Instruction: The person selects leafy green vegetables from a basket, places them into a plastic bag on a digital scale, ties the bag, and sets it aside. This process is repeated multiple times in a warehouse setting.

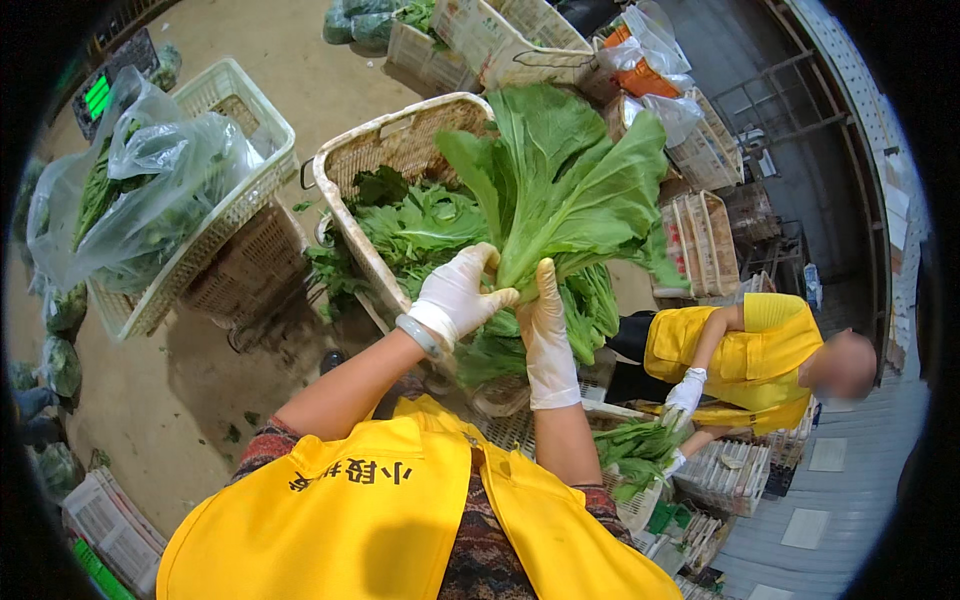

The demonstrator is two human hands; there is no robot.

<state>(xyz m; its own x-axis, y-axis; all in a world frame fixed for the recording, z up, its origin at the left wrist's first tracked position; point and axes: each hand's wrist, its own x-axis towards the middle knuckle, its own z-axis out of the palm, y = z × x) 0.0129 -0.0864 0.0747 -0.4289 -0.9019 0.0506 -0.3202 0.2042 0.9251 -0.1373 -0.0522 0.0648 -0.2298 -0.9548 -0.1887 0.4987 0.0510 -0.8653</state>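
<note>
A large head of leafy mustard greens [559, 180] is held up before me, its broad leaves fanned away from me. My left hand [465, 292], in a white glove with a bangle at the wrist, grips the base of the stalks from the left. My right hand [547, 337], gloved too, closes on the same base from the right, its thumb against the stalks. Under and behind the greens is a dirty cream plastic basket [349, 217] with cut leaves [427, 225] in it. More leafy greens [589, 315] lie just beyond my right hand.
At left, a pale green crate [255, 105] holds a clear plastic bag [180, 172] of greens, above another crate [240, 262]. Newspaper-lined baskets [517, 56] stand at the far side. A co-worker [735, 345] in a yellow vest handles greens [645, 450] at right. Bagged vegetables [64, 367] line the left floor.
</note>
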